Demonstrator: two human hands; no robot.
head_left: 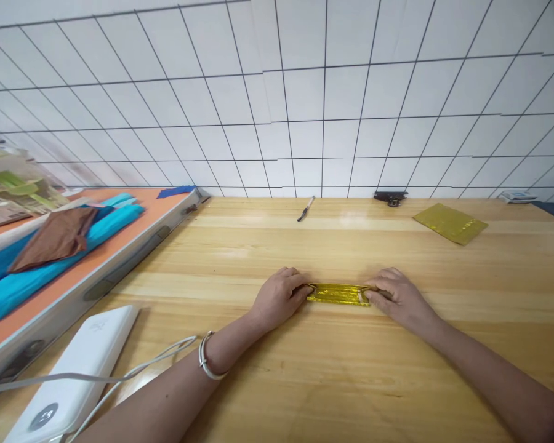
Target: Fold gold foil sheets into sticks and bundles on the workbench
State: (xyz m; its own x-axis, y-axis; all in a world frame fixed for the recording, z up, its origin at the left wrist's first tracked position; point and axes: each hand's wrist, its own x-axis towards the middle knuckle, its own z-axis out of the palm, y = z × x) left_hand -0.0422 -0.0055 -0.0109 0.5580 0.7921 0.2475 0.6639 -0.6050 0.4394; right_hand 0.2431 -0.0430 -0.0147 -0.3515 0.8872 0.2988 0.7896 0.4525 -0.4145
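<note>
A shiny gold foil strip [337, 294], long and narrow with creases along its length, lies flat near the middle of the wooden table. My left hand [281, 298] pinches its left end between thumb and fingers. At the opposite end, my right hand [399, 298] grips the strip the same way. Both hands rest low at the tabletop, and the fingertips cover the strip's ends. A silver bangle [205, 355] circles my left wrist. Farther back on the right lies a flat gold sheet [451, 223], apart from both hands.
A pen [306, 208] and a black clip-like object [390, 197] lie toward the tiled wall [300, 98]. On the left, a white power bank [76, 375] with a cable sits beside an orange-topped case [115, 267] bearing blue and brown folded material [58, 237].
</note>
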